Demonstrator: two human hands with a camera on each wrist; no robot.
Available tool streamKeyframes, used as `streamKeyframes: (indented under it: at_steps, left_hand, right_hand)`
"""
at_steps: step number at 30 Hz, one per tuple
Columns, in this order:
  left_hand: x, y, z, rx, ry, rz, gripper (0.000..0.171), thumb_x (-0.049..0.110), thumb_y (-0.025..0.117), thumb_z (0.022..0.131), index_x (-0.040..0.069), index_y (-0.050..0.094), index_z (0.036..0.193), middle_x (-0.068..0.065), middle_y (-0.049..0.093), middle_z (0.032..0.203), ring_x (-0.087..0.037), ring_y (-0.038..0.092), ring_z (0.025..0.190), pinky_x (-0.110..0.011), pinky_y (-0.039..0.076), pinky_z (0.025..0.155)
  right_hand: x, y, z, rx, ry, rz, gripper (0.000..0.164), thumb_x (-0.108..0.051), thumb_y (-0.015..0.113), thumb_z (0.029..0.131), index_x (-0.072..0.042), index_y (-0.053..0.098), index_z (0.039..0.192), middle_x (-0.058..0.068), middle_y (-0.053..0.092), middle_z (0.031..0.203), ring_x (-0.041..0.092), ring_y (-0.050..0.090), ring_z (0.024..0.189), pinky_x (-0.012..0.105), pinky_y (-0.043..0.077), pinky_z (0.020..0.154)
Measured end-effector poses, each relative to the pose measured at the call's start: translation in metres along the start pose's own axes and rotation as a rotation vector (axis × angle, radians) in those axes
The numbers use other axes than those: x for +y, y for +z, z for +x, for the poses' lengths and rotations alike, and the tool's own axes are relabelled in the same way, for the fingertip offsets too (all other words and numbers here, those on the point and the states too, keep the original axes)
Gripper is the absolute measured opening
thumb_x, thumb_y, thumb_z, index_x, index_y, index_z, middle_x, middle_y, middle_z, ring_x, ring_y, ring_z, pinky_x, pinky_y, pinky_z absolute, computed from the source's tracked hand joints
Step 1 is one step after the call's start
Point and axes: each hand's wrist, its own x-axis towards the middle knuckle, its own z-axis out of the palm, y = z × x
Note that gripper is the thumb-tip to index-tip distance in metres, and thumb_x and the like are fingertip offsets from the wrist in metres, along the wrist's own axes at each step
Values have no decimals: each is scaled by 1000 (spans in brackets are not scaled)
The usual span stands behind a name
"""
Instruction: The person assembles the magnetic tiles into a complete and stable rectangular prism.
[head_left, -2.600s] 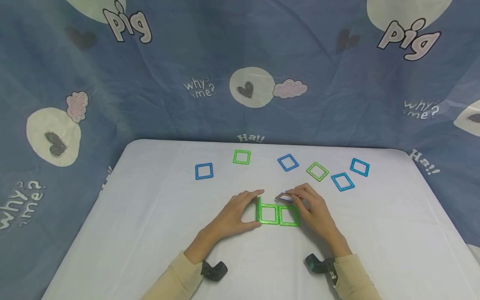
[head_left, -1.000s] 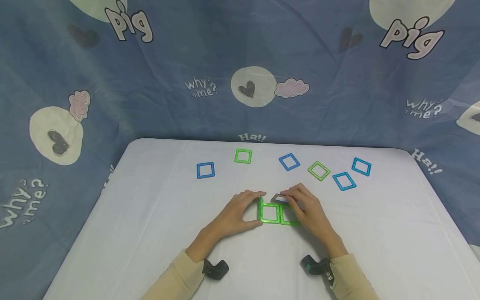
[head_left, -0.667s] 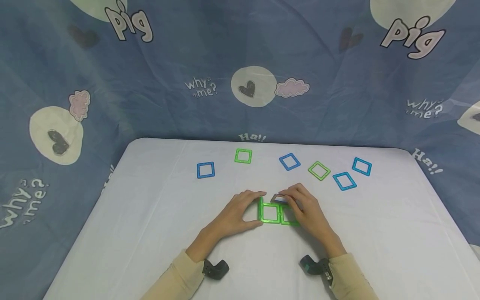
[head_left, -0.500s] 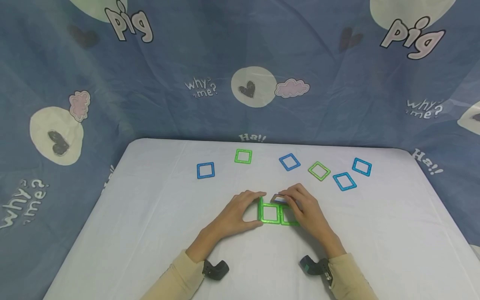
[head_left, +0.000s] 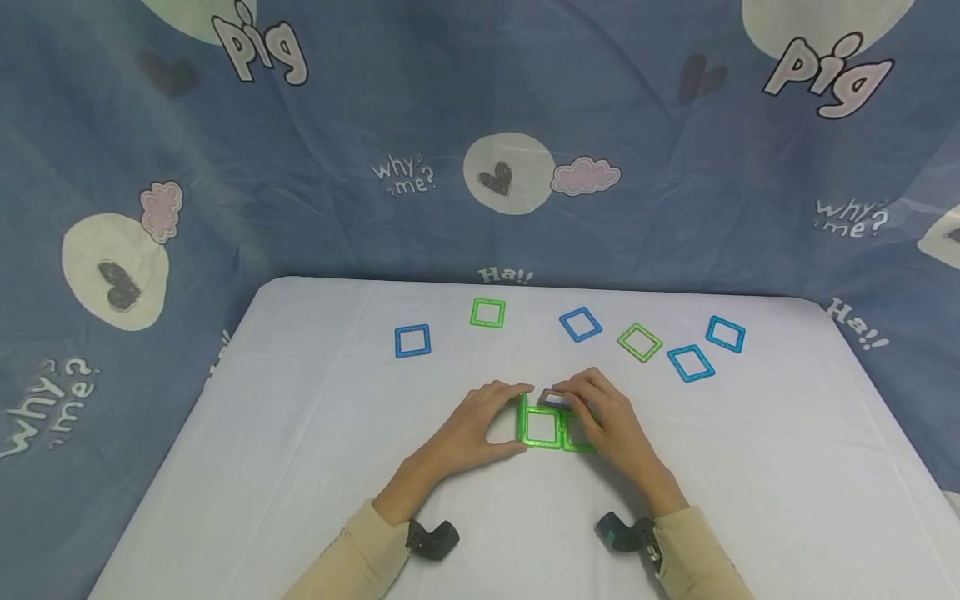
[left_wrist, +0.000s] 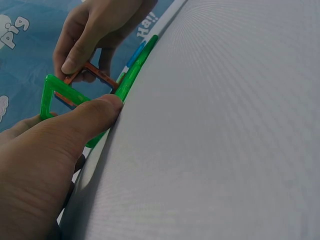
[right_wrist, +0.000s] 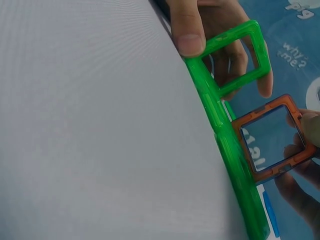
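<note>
My left hand (head_left: pixel 461 429) spans an upright green square magnetic tile (head_left: pixel 521 418), thumb at its near corner and fingers at the far side. From its base, two green magnetic tiles (head_left: pixel 542 446) lie flat in a row to the right; my right hand partly covers the farther one. In the right wrist view, my right hand pinches an orange-brown magnetic tile (right_wrist: pixel 285 166) by its outer edge. This tile stands tilted up, its lower edge right at the back of the flat green row. The left wrist view shows my left thumb (left_wrist: pixel 100 112) pressed at the upright tile's lower corner.
Loose magnetic tiles lie across the back of the white table (head_left: pixel 315 392): a blue one (head_left: pixel 412 354) at left, a green one (head_left: pixel 487 324), another blue (head_left: pixel 588 334), a green one (head_left: pixel 651 352), and two blue tiles at right. A patterned blue cloth (head_left: pixel 337 233) hangs behind.
My right hand has shifted slightly left with the orange-brown tile, bringing it closer to the upright green tile. My left hand keeps its hold.
</note>
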Motion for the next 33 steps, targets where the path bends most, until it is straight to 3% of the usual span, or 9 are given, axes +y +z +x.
streamKeyframes:
  at_steps: [15,33]
  left_hand:
    - [-1,1,1,1,12,13,76,42,75,78,31,36,143,10,51,131,-7,46,125,-35,40,106]
    - [-3,2,1,16,39,18,77,42,75,78,30,35,143,10,51,134,-8,46,127,-37,39,108]
  right_hand:
    - [-2,5,2,-13,31,30,20,-17,53,97,-19,67,111,-9,56,102,4,56,96,22,49,88]
    - [-2,14,4,52,-4,80,21,-10,55,95,-17,68,110,-7,58,99,6,57,90,22,50,83]
